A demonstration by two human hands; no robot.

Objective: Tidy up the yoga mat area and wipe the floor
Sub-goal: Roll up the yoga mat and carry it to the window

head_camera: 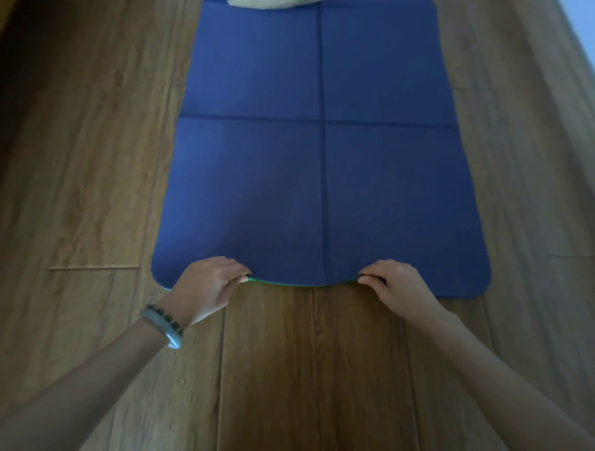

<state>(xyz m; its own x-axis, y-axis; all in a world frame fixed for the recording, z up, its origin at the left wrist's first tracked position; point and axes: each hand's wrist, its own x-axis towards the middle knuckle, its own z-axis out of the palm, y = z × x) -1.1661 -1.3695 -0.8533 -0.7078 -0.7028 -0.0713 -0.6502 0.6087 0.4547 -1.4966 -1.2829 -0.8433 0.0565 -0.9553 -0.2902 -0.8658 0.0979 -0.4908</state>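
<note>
In the head view, a blue yoga mat [318, 154] is seen spread flat on a wooden floor [80, 193], with its long axis running straight away from the person, from the near edge towards the far end. Fold creases are visible across it and down its middle. At the far end, a pale folded object [270, 2] is cut off by the top of the frame and rests on the mat; what it is cannot be told.

The near short edge of the mat is held by both hands. The left hand [206, 283] is closed on the edge left of the centre crease, the fingers pinching it, and a bracelet [164, 325] is worn on that wrist. The right hand [396, 285] is closed on the same edge right of the crease in the same way. Between the two hands the edge is raised slightly, and a thin green underside is exposed there, while the near corners lie on the floor.

The two hands are placed about equally near the edge, one on each side of the middle. The rest of the mat lies wholly beyond the fingers, so a roll or fold would probably have to be carried away from the person, along the long axis. The pale object would likely need to be cleared first.
</note>
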